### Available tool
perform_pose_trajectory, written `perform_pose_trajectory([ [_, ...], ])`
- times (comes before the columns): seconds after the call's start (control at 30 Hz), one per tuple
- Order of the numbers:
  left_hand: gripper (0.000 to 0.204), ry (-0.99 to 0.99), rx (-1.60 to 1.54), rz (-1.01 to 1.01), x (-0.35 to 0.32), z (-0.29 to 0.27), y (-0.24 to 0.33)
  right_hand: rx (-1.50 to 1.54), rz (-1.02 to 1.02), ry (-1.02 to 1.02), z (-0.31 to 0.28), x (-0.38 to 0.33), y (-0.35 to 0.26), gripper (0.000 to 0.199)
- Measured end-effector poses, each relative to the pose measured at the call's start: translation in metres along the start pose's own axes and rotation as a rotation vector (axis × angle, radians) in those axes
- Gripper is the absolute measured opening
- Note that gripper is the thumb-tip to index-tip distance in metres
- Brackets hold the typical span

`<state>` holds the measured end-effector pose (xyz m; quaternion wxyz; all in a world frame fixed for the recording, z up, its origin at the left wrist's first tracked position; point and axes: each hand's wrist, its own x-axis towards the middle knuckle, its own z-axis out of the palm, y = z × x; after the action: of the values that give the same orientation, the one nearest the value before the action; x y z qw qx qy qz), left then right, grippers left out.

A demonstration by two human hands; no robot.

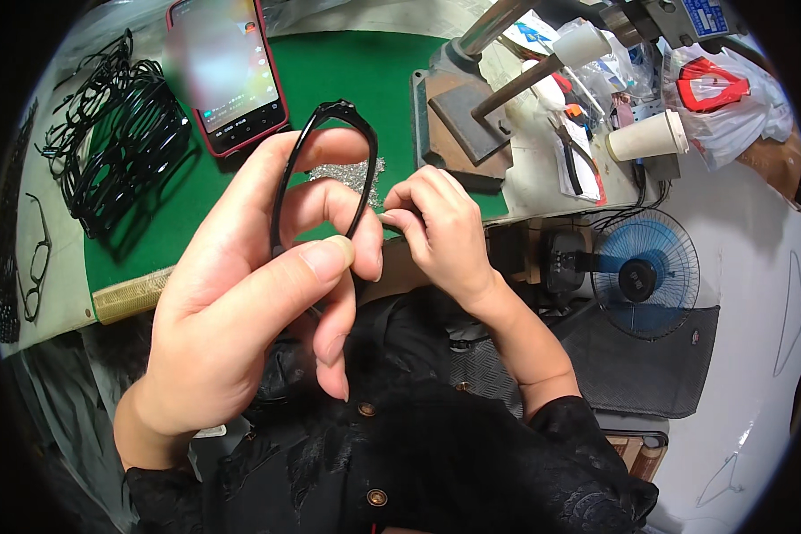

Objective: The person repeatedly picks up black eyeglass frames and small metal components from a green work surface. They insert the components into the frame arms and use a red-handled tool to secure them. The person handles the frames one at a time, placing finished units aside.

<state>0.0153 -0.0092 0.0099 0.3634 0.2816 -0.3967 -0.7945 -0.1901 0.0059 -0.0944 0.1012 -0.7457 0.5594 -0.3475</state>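
Upright in my left hand (231, 303) is a black eyeglass frame (371, 158), its rim seen at a slant. The thumb and fingers are closed on it, and part of the frame is hidden behind them. My right hand (445, 227) is just to the right, thumb and index finger pinched together. Whatever lies between those fingertips is too small to make out. Beyond the hands, a heap of tiny silvery metal parts (343, 171) lies on the green mat (347, 67), seen partly through the frame's rim.
Several black eyeglass frames (129, 142) are piled at the left, with another frame (40, 258) apart from them. Beside the pile lies a phone (227, 80) in a red case. A metal bench press (467, 116), a paper cup (645, 138) and a blue fan (641, 276) are right.
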Motion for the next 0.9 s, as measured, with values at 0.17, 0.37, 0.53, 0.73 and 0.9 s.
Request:
perform_pose_trajectory([
  [0.17, 0.056, -0.001, 0.004, 0.007, 0.001, -0.001, -0.001, -0.050, 0.032, -0.011, 0.004, 0.004, -0.001, 0.012],
  [0.37, 0.055, 0.016, 0.006, 0.011, 0.001, -0.001, -0.003, 0.018, -0.006, -0.038, -0.001, 0.002, 0.003, 0.010],
  [0.53, 0.054, -0.034, -0.023, -0.016, 0.002, -0.002, -0.004, -0.043, -0.034, -0.059, -0.002, 0.001, 0.004, 0.012],
  [0.73, 0.052, -0.136, -0.099, -0.068, 0.004, -0.010, -0.002, -0.203, -0.059, -0.069, 0.003, 0.006, -0.004, 0.015],
  [0.9, 0.051, -0.166, -0.075, -0.073, 0.004, -0.010, -0.001, -0.257, -0.117, -0.049, 0.006, 0.006, -0.006, 0.016],
])
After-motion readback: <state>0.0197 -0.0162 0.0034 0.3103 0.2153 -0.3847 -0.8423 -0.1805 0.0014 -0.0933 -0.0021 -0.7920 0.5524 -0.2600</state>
